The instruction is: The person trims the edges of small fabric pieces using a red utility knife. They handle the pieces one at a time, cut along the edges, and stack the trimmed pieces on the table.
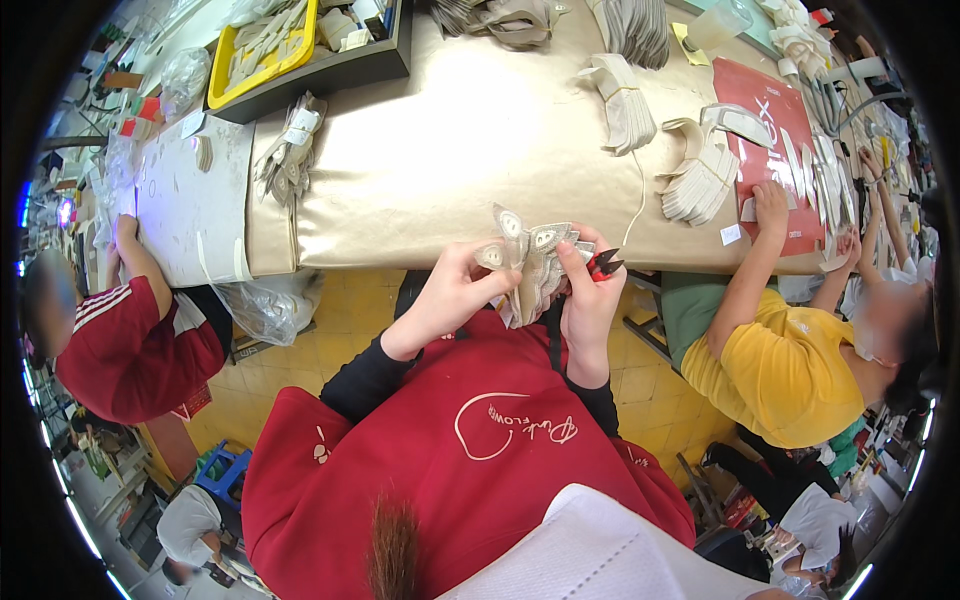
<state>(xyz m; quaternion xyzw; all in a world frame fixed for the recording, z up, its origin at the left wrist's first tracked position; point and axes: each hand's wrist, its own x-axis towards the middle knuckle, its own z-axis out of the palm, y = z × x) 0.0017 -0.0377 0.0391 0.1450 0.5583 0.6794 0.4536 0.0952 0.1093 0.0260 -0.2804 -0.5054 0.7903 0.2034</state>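
Observation:
In front of my chest, at the table's near edge, I hold a fanned stack of grey-beige cut pieces [533, 268] with pale round marks; they look like leather or fabric. My left hand [463, 293] is closed, thumb and fingers pinching the pieces on the left side. My right hand [592, 305] grips the stack from the right, its thumb lying over it. Tucked in that same hand is a small pair of snips [606, 264] with red and black parts, pointing outward. How the fingers behind the stack lie is hidden.
A gold-covered table [440, 150] spreads ahead. On it are tied bundles [620, 103], more stacked pieces [698, 180] and a dark tray [370, 65] holding a yellow tray [225, 90]. Co-workers sit left, in maroon [140, 350], and right, in yellow [780, 365], beside a red sheet [765, 130].

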